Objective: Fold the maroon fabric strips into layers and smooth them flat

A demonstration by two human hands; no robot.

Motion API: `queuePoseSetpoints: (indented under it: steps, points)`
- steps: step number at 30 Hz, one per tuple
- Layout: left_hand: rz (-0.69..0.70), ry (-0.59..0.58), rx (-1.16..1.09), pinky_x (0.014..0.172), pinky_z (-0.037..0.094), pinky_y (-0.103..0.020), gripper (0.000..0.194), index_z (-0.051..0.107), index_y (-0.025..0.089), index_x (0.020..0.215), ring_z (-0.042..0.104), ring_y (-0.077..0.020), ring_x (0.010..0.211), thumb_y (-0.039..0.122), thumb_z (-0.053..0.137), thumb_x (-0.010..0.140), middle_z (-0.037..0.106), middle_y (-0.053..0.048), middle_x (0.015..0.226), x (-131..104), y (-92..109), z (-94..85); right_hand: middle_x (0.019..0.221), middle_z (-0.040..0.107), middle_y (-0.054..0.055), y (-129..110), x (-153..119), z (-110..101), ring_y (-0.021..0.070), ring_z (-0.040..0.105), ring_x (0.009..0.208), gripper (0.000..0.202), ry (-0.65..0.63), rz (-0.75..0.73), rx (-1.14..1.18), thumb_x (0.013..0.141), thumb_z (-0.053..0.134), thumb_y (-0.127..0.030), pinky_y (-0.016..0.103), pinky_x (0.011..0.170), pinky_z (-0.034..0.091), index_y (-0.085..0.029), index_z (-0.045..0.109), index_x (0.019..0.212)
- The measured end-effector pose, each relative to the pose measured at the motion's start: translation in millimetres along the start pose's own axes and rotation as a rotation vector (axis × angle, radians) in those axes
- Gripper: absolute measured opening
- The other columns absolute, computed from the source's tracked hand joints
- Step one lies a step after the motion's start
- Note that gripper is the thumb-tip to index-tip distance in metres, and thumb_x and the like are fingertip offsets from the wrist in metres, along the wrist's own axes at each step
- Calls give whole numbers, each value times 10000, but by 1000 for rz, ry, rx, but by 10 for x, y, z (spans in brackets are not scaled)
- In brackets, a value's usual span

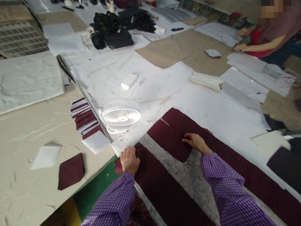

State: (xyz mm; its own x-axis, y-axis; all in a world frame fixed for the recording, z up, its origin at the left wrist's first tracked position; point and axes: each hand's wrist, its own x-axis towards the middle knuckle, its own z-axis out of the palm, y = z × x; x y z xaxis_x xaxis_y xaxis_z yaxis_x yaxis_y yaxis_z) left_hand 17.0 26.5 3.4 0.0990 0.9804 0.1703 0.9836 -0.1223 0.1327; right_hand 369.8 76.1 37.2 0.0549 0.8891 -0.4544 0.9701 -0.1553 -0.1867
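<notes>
Maroon short panel [172, 141] lies on the grey speckled surface [160, 147], between two long maroon bands, and from my remote seat I read its long axis as slanting from far left to near right, roughly parallel with both. The right hand [197, 143] is clearly the nearer one: its fingertips meet the panel along the side facing the far band [225, 153], so most of the cloth lies to the left of that grip. A narrow pale slit parts panel and band toward their far ends.

The left hand [130, 160] sits across the speckled strip of surface, over the far end of the near band [164, 182], where the cloth looks folded. Its fingers curl down over that end, but I cannot tell whether they close on it. The right thumb and fingers look close together; from this angle, I can't fairly say whether cloth is pinched between them.
</notes>
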Motion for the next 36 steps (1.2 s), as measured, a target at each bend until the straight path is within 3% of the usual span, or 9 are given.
queuePoseSetpoints:
  steps: [7,11,15,22,27,32,36]
  points:
    - [2,-6,4,710,339,-388,143,535,200,774,498,-255,758,108,519,666,562,-62,736,4,2,-8,853,681,34,-95,-57,-35,174,641,776,244,15,9,-80,885,584,-378,340,712,502,-169,649,993]
    - [1,-8,5,716,336,-384,149,523,212,774,501,-255,764,111,518,664,564,-61,744,-3,-6,8,912,651,97,-209,-117,-124,267,630,860,265,110,-14,-152,816,657,-346,356,677,475,-171,626,1014]
    - [2,-6,4,714,333,-381,154,514,219,773,508,-256,769,112,519,662,563,-58,747,-5,-13,20,1094,575,99,-353,-24,-256,255,572,1004,347,163,-186,-168,834,637,-302,345,796,471,-231,553,1164]
    - [6,-3,3,710,336,-379,151,521,213,786,513,-256,770,113,515,673,565,-58,746,-2,-15,19,1053,559,34,-527,409,-336,193,554,975,340,41,-524,-199,812,679,-238,278,822,442,-309,601,1134]
    - [6,-6,3,709,338,-383,145,525,207,785,512,-257,768,113,515,675,565,-61,743,-2,-16,22,1036,558,38,-573,520,-337,194,554,935,295,12,-601,-237,759,731,-210,277,751,421,-284,639,1030]
    - [7,-2,4,711,336,-378,144,525,209,777,510,-251,763,108,514,675,563,-58,740,0,-17,20,1058,560,53,-591,492,-351,232,521,981,166,64,-634,-272,748,741,-219,325,787,376,-242,653,888]
    - [6,2,7,713,334,-379,134,531,203,773,507,-250,760,109,517,677,562,-57,736,-3,-18,20,1093,555,65,-564,434,-326,236,499,991,193,123,-631,-266,769,723,-221,335,800,353,-229,634,940]
